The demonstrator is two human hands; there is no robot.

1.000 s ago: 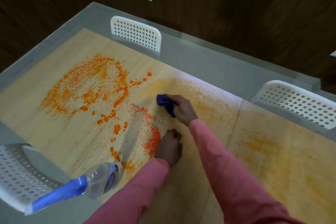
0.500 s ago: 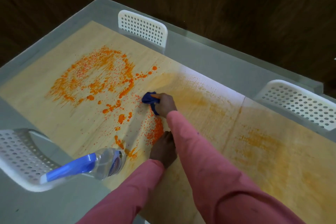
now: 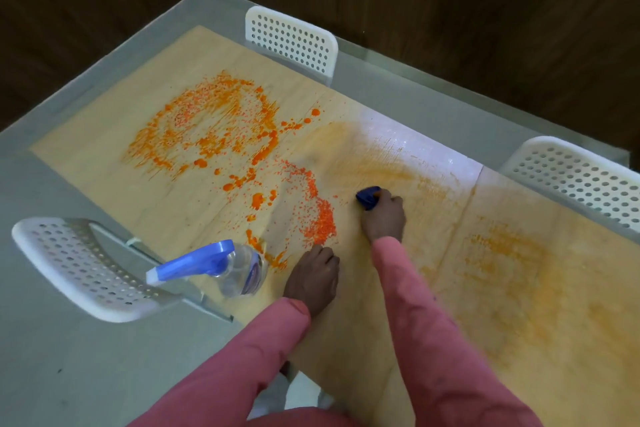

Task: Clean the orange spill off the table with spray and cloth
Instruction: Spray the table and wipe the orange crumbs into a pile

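Orange spill (image 3: 221, 135) is sitting thick on the left half of the wooden table (image 3: 381, 340), in a ring of splatter plus a denser patch just left of the hands. I'm only getting the head view. Right of that patch I'm seeing faint orange smears across the wood.

Right hand (image 3: 384, 217) is clenching a small blue cloth (image 3: 369, 196), wadded up and pressed on the tabletop just right of the dense patch. Only the front of the cloth is showing past the fingers.

Left hand (image 3: 313, 279) is resting on the table at the near edge of the spill, fingers curled under, nothing in it as far as I'm seeing.

Spray bottle (image 3: 221, 267), clear body with a blue trigger head, is standing on the table just left of the left hand, not touching it.

Pink sleeves are covering both arms. White perforated chairs (image 3: 291, 40) are standing along the far side, one more at near left (image 3: 86, 267).
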